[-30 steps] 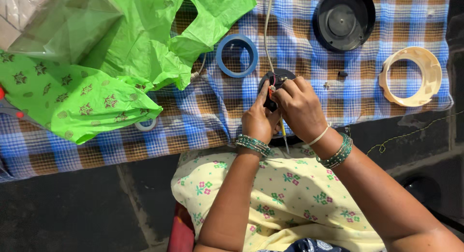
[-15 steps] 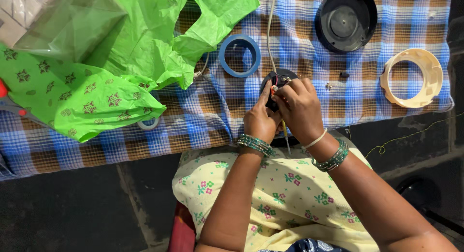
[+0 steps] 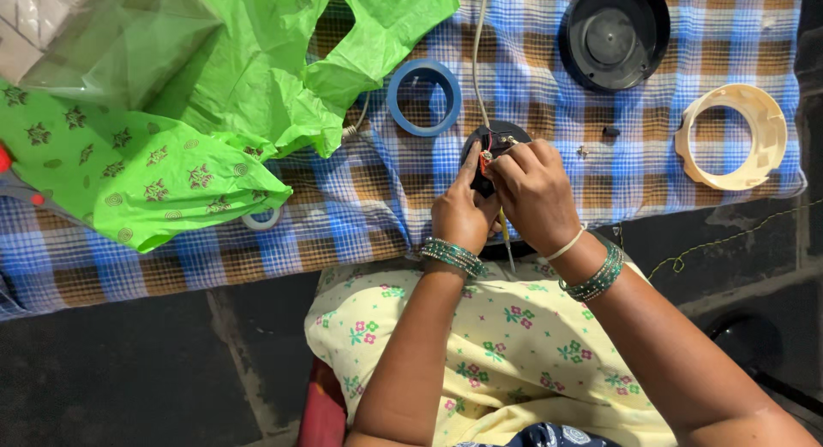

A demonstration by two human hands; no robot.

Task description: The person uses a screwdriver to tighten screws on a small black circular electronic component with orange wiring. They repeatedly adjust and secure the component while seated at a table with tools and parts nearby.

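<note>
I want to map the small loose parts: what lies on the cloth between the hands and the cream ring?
In the head view, two small dark bits lie on the checked cloth between the hands and the cream ring.

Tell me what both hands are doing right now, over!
Left hand and right hand both pinch the small black round part with red wires. Cream cable runs up from it. Blue ring lies apart, nothing blocking.

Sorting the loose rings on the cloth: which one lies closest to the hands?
The blue ring, just up-left of the hands; the cream ring lies far right, the small white ring farther left.
</note>
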